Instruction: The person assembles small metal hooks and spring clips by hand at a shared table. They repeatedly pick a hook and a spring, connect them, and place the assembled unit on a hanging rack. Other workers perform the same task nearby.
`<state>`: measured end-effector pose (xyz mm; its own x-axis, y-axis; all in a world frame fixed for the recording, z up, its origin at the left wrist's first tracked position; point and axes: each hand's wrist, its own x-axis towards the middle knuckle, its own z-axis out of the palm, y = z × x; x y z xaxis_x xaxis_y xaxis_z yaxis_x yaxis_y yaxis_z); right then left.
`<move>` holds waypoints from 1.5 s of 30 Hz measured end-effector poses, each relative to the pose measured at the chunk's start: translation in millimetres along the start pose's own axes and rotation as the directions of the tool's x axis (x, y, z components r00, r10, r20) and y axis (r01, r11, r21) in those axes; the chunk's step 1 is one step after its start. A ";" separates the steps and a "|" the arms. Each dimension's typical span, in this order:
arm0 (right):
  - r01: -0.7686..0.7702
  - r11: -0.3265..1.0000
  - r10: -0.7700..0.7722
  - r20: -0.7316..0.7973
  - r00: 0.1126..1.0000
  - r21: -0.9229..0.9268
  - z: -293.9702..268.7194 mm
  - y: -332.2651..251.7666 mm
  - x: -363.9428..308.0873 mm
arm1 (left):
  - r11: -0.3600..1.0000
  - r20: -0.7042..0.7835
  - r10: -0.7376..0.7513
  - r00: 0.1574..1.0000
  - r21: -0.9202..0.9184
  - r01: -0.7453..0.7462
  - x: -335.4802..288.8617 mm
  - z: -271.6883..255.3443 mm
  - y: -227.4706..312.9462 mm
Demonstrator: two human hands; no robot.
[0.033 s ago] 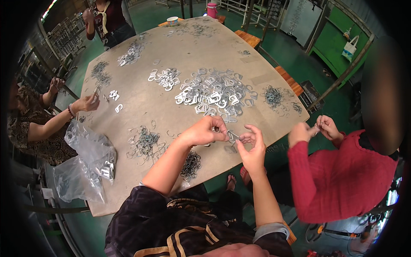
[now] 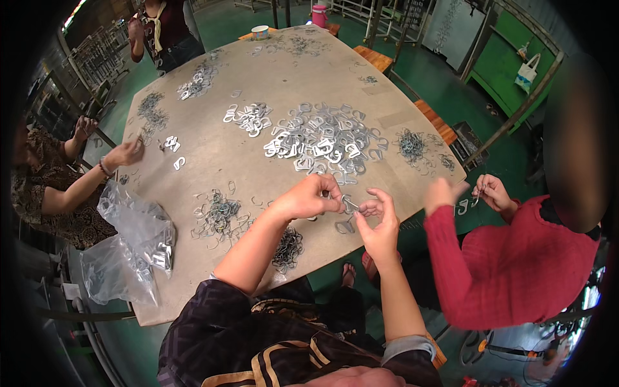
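Note:
My left hand (image 2: 316, 197) reaches over the near table edge, its thumb and forefinger pinching a small silver metal hook (image 2: 348, 203). My right hand (image 2: 382, 222) faces it, thumb and curled fingers closed at the other end of the same hook. The fingers partly cover this piece, so its exact shape is hard to make out. Just below, between the hands, a silver ring-like piece (image 2: 345, 227) shows; whether it hangs or lies on the table I cannot tell. Under my left forearm sits a pile of dark bent wire pieces (image 2: 287, 250).
On the table (image 2: 213, 148) lie a large heap of horseshoe-shaped silver pieces (image 2: 329, 138), a smaller heap (image 2: 250, 118) and bent wires (image 2: 219, 216). A clear plastic bag (image 2: 135, 238) lies left. Co-workers' hands (image 2: 126, 153) are left and right; a red sleeve (image 2: 445, 258) is close.
My hands keep nearly the same place; the silver piece below them shows more clearly. The right co-worker's hands have moved apart, and the left co-worker's hand has shifted slightly left.

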<state>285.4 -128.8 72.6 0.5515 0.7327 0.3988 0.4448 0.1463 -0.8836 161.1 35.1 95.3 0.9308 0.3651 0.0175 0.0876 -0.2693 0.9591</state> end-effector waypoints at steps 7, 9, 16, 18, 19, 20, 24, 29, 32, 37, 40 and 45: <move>0.069 0.998 -0.069 0.078 0.995 0.009 3.1 -4.7 -0.4 | 0.992 -0.140 0.126 0.982 0.031 -0.123 -2.8 7.7 1.0; 0.006 0.984 -0.021 0.081 0.996 0.178 3.7 2.5 1.8 | 0.976 -0.167 0.209 0.963 -0.032 -0.217 -10.9 12.5 6.9; -0.079 0.892 0.136 0.097 0.986 -0.446 13.2 91.1 -10.1 | 0.940 -0.226 0.233 0.946 -0.199 -0.279 -42.3 12.0 2.7; 0.132 0.680 -0.046 0.137 0.989 -0.721 25.4 100.7 -13.2 | 0.944 -0.242 0.245 0.939 -0.159 -0.287 -47.5 9.8 3.8; 0.113 0.713 -0.079 0.080 0.994 -0.692 29.6 100.1 -12.9 | 0.949 -0.246 0.236 0.940 -0.151 -0.277 -50.2 9.0 2.7; 0.023 0.793 0.007 0.047 0.999 -0.608 29.9 104.3 -10.9 | 0.953 -0.247 0.227 0.942 -0.142 -0.267 -52.1 8.4 0.9; -0.430 0.898 0.434 0.031 0.900 -0.089 22.7 105.5 9.3 | 0.975 -0.213 0.184 0.960 -0.082 -0.205 -51.7 11.9 -4.5; -0.438 0.836 0.443 0.064 0.894 0.332 17.3 19.9 14.1 | 0.985 -0.203 0.156 0.967 0.099 -0.138 -55.3 32.7 -0.7; -0.375 0.850 0.390 0.035 0.920 0.371 15.2 -10.6 9.4 | 0.945 -0.236 0.248 0.939 0.272 -0.181 -56.7 41.3 1.7; -0.290 0.900 0.310 -0.009 0.951 0.324 10.6 -38.3 -0.4 | 0.911 -0.272 0.307 0.912 0.363 -0.198 -58.2 53.1 15.8; -0.247 0.923 0.266 -0.023 0.964 0.295 7.4 -49.8 -6.6 | 0.897 -0.295 0.325 0.899 0.396 -0.195 -61.6 58.3 22.2; -0.171 0.958 0.187 -0.047 0.981 0.230 -9.5 -68.0 -21.3 | 0.890 -0.254 0.398 0.881 0.340 -0.304 -71.2 58.6 30.2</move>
<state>250.0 -160.7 126.5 0.6573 0.7151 0.2378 0.1692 0.1674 -0.9713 118.3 -51.2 106.5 0.7652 0.4409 0.4691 -0.0841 -0.6539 0.7519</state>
